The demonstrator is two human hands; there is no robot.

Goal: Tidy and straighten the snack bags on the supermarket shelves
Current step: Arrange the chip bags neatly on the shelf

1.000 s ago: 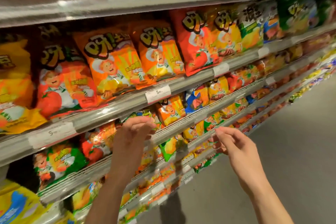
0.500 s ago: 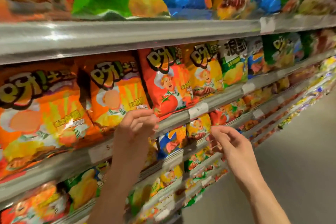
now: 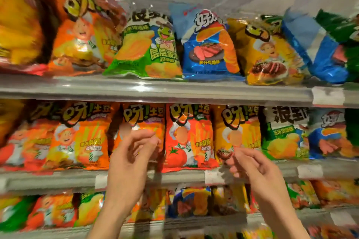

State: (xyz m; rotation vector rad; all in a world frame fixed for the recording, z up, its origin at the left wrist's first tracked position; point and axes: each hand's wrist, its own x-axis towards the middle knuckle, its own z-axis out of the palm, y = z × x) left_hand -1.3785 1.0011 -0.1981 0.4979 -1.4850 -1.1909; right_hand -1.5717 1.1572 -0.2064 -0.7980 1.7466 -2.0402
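Note:
Snack bags fill three shelves in front of me. On the middle shelf stand an orange bag (image 3: pixel 81 137), another orange bag (image 3: pixel 143 116) partly behind my left hand, a red tomato bag (image 3: pixel 189 136) and a yellow bag (image 3: pixel 239 130). My left hand (image 3: pixel 134 151) is raised before the orange bag with loosely curled fingers, holding nothing. My right hand (image 3: pixel 252 167) hovers below the yellow bag, fingers relaxed and empty. On the top shelf a green bag (image 3: pixel 145 48), a blue bag (image 3: pixel 209 48) and a yellow bag (image 3: pixel 272 54) lean at uneven angles.
Grey shelf rails (image 3: pixel 174 91) carry white price tags (image 3: pixel 213 177). A green bag (image 3: pixel 283 134) and a blue bag (image 3: pixel 334 136) stand at the right of the middle shelf. The lowest shelf (image 3: pixel 194 221) holds several more bags.
My view has tilted up and turned to face the shelves squarely, so the top shelf is now in sight. Both hands rose with it and stay empty.

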